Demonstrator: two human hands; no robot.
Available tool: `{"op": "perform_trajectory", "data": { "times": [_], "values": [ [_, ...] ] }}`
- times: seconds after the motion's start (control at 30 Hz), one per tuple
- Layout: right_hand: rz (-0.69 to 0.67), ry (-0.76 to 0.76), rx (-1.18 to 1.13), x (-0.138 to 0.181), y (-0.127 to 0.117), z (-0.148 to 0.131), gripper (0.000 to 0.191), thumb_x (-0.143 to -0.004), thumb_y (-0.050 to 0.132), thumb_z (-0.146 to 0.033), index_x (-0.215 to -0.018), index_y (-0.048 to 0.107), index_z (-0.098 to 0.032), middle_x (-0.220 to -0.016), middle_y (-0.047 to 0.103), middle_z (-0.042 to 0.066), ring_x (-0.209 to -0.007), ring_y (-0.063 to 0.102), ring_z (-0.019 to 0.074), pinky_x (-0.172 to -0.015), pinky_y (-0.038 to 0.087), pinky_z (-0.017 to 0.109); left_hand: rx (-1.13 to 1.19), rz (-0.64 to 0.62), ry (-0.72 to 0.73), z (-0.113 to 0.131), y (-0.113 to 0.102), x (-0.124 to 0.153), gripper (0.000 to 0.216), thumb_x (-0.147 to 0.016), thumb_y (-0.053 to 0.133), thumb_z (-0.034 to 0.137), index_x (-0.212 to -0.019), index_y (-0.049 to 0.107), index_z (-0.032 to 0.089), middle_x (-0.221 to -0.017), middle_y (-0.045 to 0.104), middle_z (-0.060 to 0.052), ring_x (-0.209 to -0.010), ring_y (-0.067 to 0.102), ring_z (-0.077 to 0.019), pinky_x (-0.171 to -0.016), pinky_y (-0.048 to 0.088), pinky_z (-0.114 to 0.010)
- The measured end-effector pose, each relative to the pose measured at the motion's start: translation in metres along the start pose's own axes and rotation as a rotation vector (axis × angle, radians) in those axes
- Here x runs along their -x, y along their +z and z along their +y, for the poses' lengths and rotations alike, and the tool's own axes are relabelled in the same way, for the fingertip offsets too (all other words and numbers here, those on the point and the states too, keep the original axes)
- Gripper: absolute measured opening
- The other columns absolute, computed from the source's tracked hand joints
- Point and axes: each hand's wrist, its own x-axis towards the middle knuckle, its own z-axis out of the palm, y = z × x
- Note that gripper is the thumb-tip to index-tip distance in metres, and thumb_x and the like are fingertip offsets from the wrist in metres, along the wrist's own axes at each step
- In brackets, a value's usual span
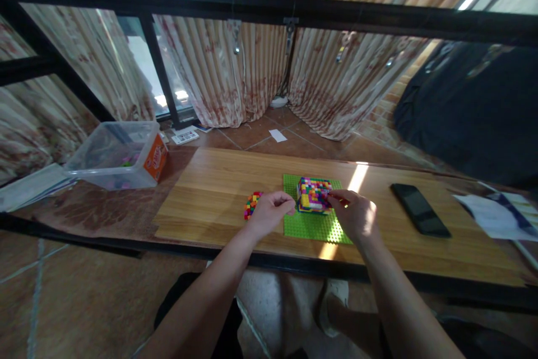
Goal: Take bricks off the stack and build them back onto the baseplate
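Note:
A multicoloured block of small bricks (313,192) stands on a green studded baseplate (313,225) on the wooden table (210,191). My right hand (355,214) is closed in a pinch against the block's right front side. My left hand (271,210) hovers curled just left of the block, fingers pressed together; what it holds, if anything, is too small to see. A small flat piece of mixed-colour bricks (251,204) lies on the table beside my left hand.
A black phone (419,209) lies to the right on the table, papers (496,214) beyond it. A clear plastic bin (120,154) with an orange label sits to the left. Curtains and a black metal frame stand behind the table.

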Motion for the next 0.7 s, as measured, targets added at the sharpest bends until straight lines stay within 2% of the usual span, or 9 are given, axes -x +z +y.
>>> {"op": "perform_trajectory", "data": {
  "times": [0.2,0.4,0.53,0.7],
  "values": [
    [0.001,0.041,-0.021,-0.002,-0.004,-0.004,0.033,-0.071,0.063,-0.046,-0.083,0.077,-0.019,-0.068,0.072,0.006,-0.059,0.063,0.0175,-0.059,0.047,0.03,-0.049,0.021,0.005,-0.001,-0.002,-0.002,0.015,-0.077,0.062,0.028,-0.068,0.062,0.016,-0.063,0.062,0.001,-0.062,0.056,-0.0105,-0.067,0.044,-0.025],
    [0.042,0.073,-0.267,0.002,0.002,0.005,0.028,-0.069,0.067,-0.04,-0.082,0.076,-0.017,-0.073,0.074,0.007,-0.064,0.066,0.0181,-0.062,0.053,0.031,-0.058,0.039,0.017,-0.001,-0.003,-0.003,0.014,-0.077,0.061,0.026,-0.067,0.062,0.016,-0.061,0.061,0.002,-0.06,0.054,-0.0096,-0.067,0.044,-0.024],
    [0.063,0.175,-0.49,0.003,0.008,0.011,0.027,-0.065,0.072,-0.038,-0.081,0.075,-0.016,-0.075,0.074,0.007,-0.066,0.066,0.0187,-0.064,0.055,0.034,-0.059,0.043,0.027,-0.001,-0.004,-0.003,0.014,-0.077,0.061,0.026,-0.067,0.062,0.015,-0.062,0.062,0.002,-0.06,0.054,-0.0095,-0.067,0.043,-0.024],
    [0.072,0.309,-0.604,0.001,0.011,0.011,0.034,-0.055,0.079,-0.041,-0.077,0.073,-0.015,-0.071,0.072,0.007,-0.062,0.065,0.018,-0.058,0.053,0.032,-0.051,0.044,0.03,-0.001,-0.004,-0.003,0.014,-0.078,0.061,0.027,-0.069,0.063,0.016,-0.062,0.062,0.001,-0.06,0.055,-0.0097,-0.067,0.044,-0.024]
  ]
}}
